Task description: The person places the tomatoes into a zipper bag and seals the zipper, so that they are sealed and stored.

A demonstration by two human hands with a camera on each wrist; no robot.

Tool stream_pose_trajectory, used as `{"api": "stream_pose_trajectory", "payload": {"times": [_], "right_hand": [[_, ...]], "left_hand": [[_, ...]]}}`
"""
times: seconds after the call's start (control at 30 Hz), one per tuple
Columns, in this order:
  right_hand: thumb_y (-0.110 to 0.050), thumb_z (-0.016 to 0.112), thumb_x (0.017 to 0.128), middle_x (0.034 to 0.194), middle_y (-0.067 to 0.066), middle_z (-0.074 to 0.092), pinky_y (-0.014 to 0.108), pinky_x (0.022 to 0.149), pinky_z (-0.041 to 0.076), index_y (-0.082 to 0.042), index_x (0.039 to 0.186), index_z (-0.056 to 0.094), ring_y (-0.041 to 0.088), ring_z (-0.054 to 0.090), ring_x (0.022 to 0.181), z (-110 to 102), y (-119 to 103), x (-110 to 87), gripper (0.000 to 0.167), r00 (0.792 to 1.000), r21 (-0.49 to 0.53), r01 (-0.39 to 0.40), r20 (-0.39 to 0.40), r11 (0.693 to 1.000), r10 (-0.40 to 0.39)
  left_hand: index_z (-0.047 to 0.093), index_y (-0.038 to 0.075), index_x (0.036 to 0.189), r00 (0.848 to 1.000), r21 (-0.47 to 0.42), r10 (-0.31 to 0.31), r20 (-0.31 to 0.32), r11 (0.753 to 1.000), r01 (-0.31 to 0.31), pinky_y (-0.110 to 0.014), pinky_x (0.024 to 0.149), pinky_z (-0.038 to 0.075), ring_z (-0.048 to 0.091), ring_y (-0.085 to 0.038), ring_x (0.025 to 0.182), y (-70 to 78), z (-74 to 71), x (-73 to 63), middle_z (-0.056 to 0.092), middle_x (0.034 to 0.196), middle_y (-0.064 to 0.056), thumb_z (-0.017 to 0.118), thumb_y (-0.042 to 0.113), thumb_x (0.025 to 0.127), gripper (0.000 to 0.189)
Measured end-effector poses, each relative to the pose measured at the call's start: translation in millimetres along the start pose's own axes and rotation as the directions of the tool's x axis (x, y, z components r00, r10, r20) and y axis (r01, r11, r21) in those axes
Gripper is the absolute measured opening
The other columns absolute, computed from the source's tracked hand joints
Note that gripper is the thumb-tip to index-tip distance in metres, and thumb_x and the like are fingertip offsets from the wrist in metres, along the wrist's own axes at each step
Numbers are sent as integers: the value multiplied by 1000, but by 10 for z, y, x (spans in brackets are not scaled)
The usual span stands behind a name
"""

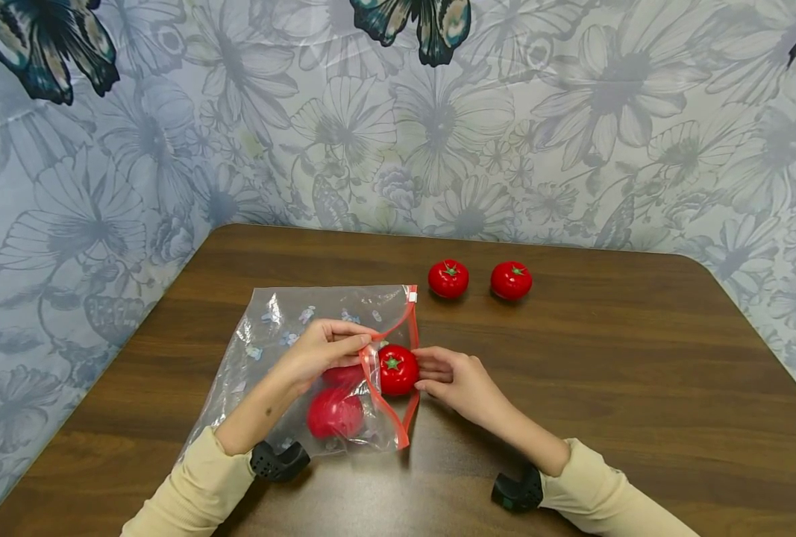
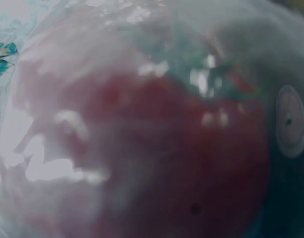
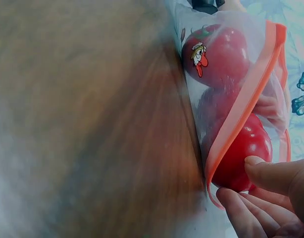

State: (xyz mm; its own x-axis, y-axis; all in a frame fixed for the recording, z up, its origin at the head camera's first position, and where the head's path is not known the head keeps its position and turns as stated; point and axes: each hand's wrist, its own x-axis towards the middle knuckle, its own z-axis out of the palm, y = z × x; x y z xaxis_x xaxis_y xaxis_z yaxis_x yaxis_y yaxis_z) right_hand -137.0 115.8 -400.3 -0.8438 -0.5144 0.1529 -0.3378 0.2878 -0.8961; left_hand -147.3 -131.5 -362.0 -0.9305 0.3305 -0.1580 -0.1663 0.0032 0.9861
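Note:
A clear zip bag [image 1: 257,321] with an orange zip edge [image 1: 412,328] lies on the table, its mouth toward the right. My left hand [image 1: 317,354] pinches the upper layer of the mouth and lifts it. Thumb and fingers of my right hand [image 1: 461,384] grip a shiny red tomato [image 1: 398,371] at the opening, partly inside the bag. Two more tomatoes show through the plastic: the near one [image 1: 335,414] and another [image 1: 344,375] partly hidden under my left hand. In the left wrist view, a blurred tomato [image 2: 157,139] behind plastic fills most of the frame.
Two red tomatoes, the left one [image 1: 447,279] and the right one [image 1: 511,281], stand on the brown wooden table [image 1: 606,358] behind the bag. A floral cloth backdrop [image 1: 438,149] with butterflies rises beyond the table's far edge.

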Motion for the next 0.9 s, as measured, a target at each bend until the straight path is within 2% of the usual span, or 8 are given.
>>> {"api": "stream_pose_trajectory", "payload": {"times": [0.23,0.53,0.9], "right_hand": [[0,73,79,106,16,65,27,74,54,5,114,61,23,65,93,26,-36,-11,38,1000,12,11,-5,1000,-11],[0,73,79,101,17,66,27,71,55,8,109,63,23,66,90,43,-66,-32,32,1000,36,-12,6,999,11],[2,71,80,95,13,68,25,72,54,6,101,67,17,67,85,109,-51,-29,21,999,14,11,41,1000,-12]], "left_hand": [[60,-13,113,1000,-5,-5,-7,1000,5,-35,77,53,67,-18,79,11,8,4,67,101,-16,62,4,90,29],[60,-13,114,1000,-3,3,-4,1000,-3,-34,76,54,66,-16,76,17,2,-2,67,99,-15,61,3,90,28],[60,-14,113,1000,-2,17,-2,1000,-17,-33,77,53,66,-16,77,7,-11,-6,67,97,-14,61,4,90,29]]}}
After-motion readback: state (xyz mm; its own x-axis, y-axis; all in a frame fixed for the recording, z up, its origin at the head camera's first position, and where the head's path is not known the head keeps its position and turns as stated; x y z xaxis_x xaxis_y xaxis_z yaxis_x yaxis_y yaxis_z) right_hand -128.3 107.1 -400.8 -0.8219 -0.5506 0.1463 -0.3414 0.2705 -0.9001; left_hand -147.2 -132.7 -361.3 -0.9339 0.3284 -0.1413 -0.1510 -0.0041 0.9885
